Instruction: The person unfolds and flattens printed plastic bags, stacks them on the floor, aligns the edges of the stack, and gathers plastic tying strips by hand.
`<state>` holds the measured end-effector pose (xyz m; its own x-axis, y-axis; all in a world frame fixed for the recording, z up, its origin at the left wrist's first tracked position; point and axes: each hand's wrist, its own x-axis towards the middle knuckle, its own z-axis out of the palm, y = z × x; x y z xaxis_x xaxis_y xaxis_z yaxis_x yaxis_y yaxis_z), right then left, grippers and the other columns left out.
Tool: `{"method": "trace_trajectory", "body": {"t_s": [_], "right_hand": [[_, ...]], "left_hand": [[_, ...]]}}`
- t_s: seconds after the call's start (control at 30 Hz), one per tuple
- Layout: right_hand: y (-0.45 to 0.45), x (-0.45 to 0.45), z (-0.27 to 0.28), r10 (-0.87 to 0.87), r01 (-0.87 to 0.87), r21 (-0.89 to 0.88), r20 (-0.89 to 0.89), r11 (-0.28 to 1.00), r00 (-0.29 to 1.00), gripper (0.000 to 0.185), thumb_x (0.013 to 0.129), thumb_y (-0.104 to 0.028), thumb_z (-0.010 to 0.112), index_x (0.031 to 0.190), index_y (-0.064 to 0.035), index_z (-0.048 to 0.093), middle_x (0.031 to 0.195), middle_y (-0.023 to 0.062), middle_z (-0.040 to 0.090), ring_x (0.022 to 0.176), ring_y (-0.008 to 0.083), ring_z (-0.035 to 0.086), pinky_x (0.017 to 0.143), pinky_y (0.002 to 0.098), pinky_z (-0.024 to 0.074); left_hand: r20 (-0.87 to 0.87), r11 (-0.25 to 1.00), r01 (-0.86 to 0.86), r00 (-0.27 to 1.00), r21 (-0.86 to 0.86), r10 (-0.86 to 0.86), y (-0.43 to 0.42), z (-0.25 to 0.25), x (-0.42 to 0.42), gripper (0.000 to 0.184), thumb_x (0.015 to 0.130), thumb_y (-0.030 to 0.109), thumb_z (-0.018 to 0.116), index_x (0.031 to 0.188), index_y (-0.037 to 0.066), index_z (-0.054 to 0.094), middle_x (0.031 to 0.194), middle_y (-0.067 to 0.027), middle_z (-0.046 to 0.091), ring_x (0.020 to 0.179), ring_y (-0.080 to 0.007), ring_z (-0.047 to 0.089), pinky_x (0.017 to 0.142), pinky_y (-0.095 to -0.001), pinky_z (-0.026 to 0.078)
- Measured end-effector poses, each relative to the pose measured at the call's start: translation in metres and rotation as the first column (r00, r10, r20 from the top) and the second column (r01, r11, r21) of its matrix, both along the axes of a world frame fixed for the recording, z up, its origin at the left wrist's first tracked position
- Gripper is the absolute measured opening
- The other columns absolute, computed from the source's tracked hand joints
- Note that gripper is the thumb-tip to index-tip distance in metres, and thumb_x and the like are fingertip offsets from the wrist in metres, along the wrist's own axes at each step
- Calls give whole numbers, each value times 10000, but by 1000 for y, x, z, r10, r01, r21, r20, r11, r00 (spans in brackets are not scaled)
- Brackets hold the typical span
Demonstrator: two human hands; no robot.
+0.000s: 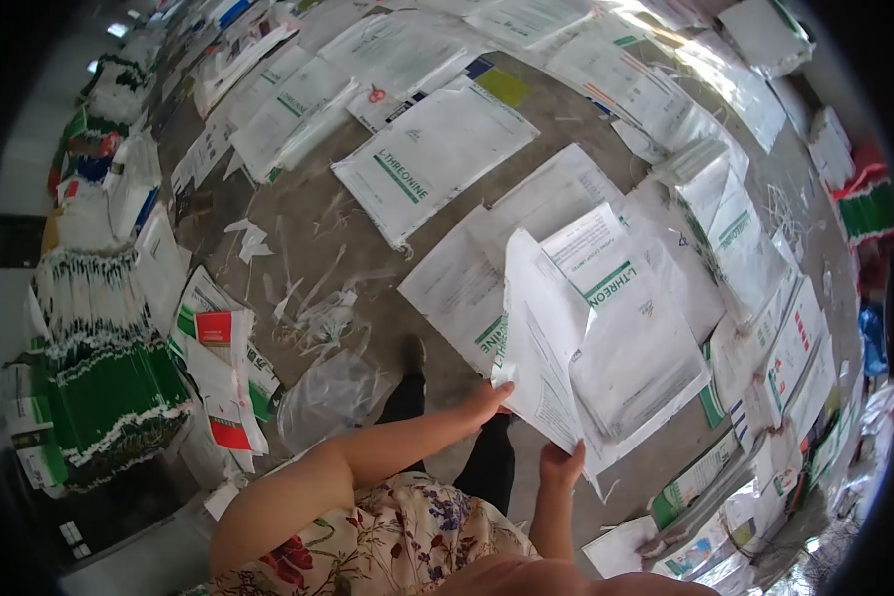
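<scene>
Both hands are engaged on one item, a white sack [541, 333]. The left hand [487, 400] is closed on its near left corner, thumb uppermost; the right hand [560, 465] is closed, less plainly seen, on the near edge. The sack stands raised and creased between them, partly over a pile of flat sacks [646, 353] ahead of the right hand. Whether its far end is free of that pile cannot be told.

Risks noted. The left hand's grip takes in only a small corner; a sharp pull could slip it or tear the edge. Should the far end be caught, lifting would drag the upper sacks askew. The sheet is limp and bent, so uneven pulling would likely set the crease crooked. A pointed tip hangs beside the right hand and could fold under if lowered carelessly.

Underfoot, a clear plastic bag [330, 402] lies left of the left hand, near a dark shoe [413, 353], with plastic scraps [323, 323] beyond; a step there could slide or snag.
</scene>
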<state>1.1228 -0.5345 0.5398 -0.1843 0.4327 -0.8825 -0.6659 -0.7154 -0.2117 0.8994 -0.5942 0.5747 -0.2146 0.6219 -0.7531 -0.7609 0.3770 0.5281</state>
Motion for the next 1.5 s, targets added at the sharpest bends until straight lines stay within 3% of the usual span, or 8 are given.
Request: {"method": "trace_trajectory", "body": {"t_s": [0.4,0.5,0.57,0.67,0.77,0.97,1.2,1.5], "right_hand": [[-21,-252,185,355,-577,398,504,713,787,399,851,-119,524,1212,20,423,1127,139,533,1006,251,557,848,359,475],[-28,-302,205,368,-648,462,559,606,743,424,856,-127,532,1225,36,401,1123,133,531,1003,232,554,850,345,471],[-27,-337,212,387,-659,511,543,552,745,436,859,-130,534,1233,42,390,1125,134,529,1001,224,553,848,336,471],[-26,-372,220,475,-719,549,541,426,694,457,866,-141,534,1253,40,372,1140,144,517,1008,222,548,856,330,468],[-33,-404,225,513,-736,561,535,379,672,462,874,-147,527,1263,43,363,1144,148,514,1008,227,545,846,328,468],[-45,-481,231,734,-860,499,544,105,405,411,884,-155,545,1227,47,440,1185,125,503,1086,201,470,956,307,357],[-36,-562,237,859,-805,573,480,-153,178,284,927,-254,468,1052,1,494,889,84,591,762,147,574,627,272,463],[-32,-663,196,804,-784,570,571,-245,164,502,954,-231,401,1368,-18,215,1089,134,573,770,174,629,622,248,464]], "left_hand": [[-142,968,-248,958,30,250,-163,99,-232,449,853,204,591,1227,36,410,1115,-94,545,1005,-206,553,794,-310,494],[-521,806,-578,654,125,549,-183,105,-263,490,832,209,609,1244,45,401,1205,-144,484,1118,-257,476,907,-364,426],[-960,934,-353,236,63,153,-198,120,-290,523,818,242,619,1260,60,408,1288,-174,415,1201,-293,393,991,-417,328],[-945,978,-106,-256,-182,-204,-197,184,-309,563,786,291,636,1251,49,430,1285,-164,432,1175,-316,421,1015,-427,289],[-959,938,259,-224,-231,-174,-181,198,-309,548,788,317,611,1229,34,452,1267,-137,459,1148,-306,449,989,-404,329],[-944,953,105,-205,-286,-260,-157,188,-325,444,771,146,543,1202,60,474,1119,-118,562,979,-264,554,793,-374,463],[-903,898,-97,26,-429,-429,-175,217,-391,365,808,115,508,1172,110,515,809,-124,623,694,-311,603,579,-408,473],[-890,896,-72,174,-437,-421,-148,196,-512,253,893,313,487,947,78,566,677,-163,599,641,-349,594,548,-448,451]]}}
